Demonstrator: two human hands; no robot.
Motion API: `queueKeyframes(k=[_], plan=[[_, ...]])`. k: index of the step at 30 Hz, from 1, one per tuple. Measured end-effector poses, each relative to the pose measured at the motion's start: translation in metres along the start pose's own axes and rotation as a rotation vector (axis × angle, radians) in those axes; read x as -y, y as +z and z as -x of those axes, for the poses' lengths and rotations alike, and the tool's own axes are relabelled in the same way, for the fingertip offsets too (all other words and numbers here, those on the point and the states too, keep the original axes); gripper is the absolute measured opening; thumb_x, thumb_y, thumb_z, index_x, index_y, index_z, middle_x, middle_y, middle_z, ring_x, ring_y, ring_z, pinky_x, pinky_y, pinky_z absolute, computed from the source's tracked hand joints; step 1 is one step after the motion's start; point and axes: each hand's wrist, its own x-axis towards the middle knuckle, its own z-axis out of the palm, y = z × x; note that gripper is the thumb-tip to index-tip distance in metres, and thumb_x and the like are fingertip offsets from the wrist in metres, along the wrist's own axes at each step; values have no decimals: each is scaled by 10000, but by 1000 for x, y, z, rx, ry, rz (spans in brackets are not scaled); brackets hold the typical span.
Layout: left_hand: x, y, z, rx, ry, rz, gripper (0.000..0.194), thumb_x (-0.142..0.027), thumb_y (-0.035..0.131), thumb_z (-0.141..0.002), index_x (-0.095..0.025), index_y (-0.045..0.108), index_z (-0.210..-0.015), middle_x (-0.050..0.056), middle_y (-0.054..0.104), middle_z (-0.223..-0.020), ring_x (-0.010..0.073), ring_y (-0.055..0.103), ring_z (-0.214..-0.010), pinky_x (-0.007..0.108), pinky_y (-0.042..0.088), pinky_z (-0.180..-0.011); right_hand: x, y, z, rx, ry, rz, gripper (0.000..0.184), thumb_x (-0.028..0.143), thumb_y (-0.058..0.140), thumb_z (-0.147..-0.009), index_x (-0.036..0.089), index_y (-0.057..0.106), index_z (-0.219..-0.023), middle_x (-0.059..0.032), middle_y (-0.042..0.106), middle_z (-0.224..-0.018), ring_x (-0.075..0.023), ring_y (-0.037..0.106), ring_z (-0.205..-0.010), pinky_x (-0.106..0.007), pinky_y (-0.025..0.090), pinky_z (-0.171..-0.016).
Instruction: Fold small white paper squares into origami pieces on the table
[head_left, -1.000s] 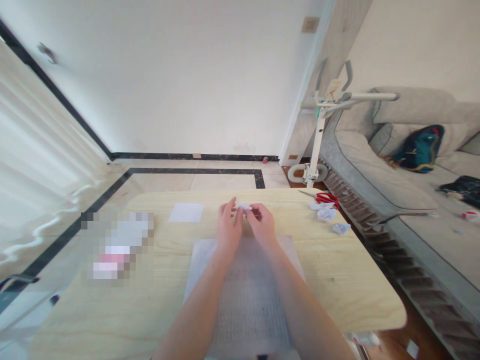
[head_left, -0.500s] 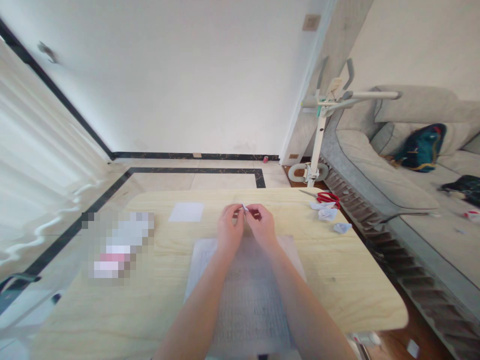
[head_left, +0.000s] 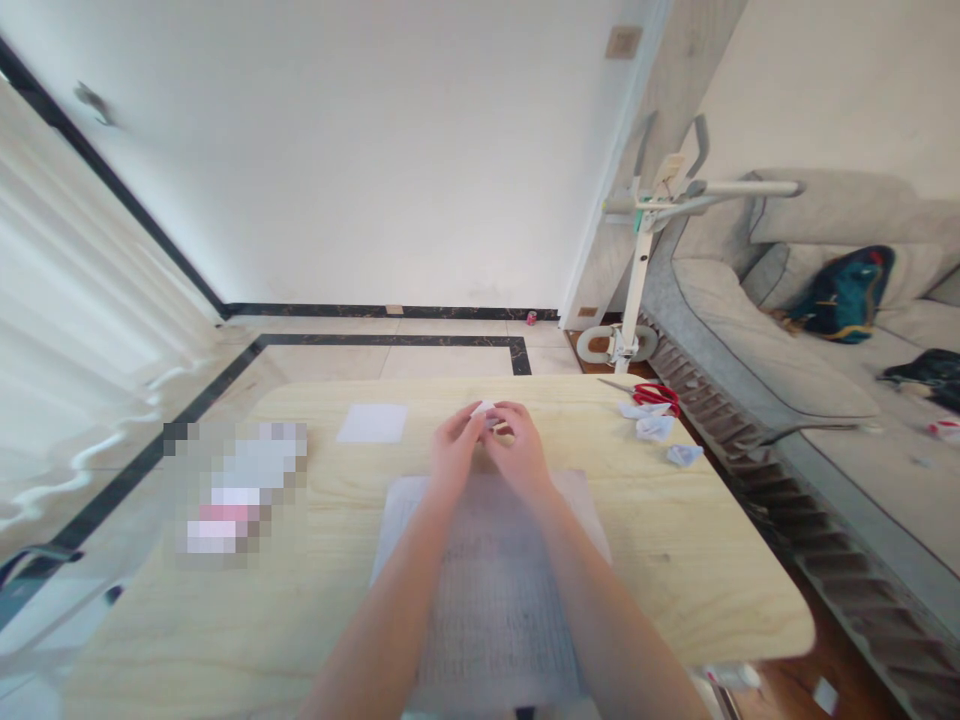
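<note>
We now expose more of the paper piece [head_left: 484, 408], left hand [head_left: 454, 446] and right hand [head_left: 524, 446] curled, pinching it, apparently mid-shaping.

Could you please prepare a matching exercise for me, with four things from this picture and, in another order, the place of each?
1. Scissors
2. Flat white paper sheet
3. Small white paper piece
4. Teal backpack

A. On the sofa
B. Between the fingers of the left hand and right hand
C. Far right corner of the table
D. On the table, left of both hands

Pairs: 1-C, 2-D, 3-B, 4-A
</note>
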Motion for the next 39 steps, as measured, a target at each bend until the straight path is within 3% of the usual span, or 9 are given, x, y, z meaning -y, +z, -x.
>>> queueKeyframes(k=[9, 15, 22, 31, 39], plan=[[7, -4, -6, -91, -139, 213, 327, -319, 640, -679, -136, 665, -948, 88, 675, -941, 216, 624, -877, 373, 509, -786, -1, -2, 0, 63, 15, -41, 401, 90, 496, -688, 234, 578, -1053, -43, 581, -1018, -142, 579, -798, -287, 492, -682], [12, -8, -8, -69, -194, 304, 330, -340, 664, -650, -154, 650, -922, 76, 674, -911, 200, 636, -832, 344, 513, -740, 0, -3, 0, 82, 31, -44, 327, 138, 535, -716, 232, 614, -1019, -48, 588, -992, -138, 585, -761, -276, 493, -661], [7, -7, -6, 40, -253, 367, 326, -332, 681, -633, -159, 626, -903, 70, 675, -879, 208, 644, -832, 349, 496, -756, 4, -5, -2, 75, 40, -53, 225, 218, 588, -737, 226, 633, -957, -42, 596, -961, -136, 583, -748, -260, 486, -643], [7, -6, -7, -5, -325, 373, 270, -277, 668, -616, -159, 598, -849, 34, 649, -802, 171, 629, -746, 300, 494, -670, 5, -4, -2, 115, 8, -50, 219, 198, 583, -740, 229, 629, -952, -42, 583, -953, -138, 579, -745, -268, 489, -642], [6, -6, -5, 103, -309, 385, 221, -304, 651, -633, -163, 594, -793, 62, 651, -838, 197, 631, -803, 322, 494, -707, 8, -6, -1, 90, 3, -60, 142, 239, 603, -739, 231, 633, -877, -37, 605, -927, -154, 581, -784, -288, 482, -683]])
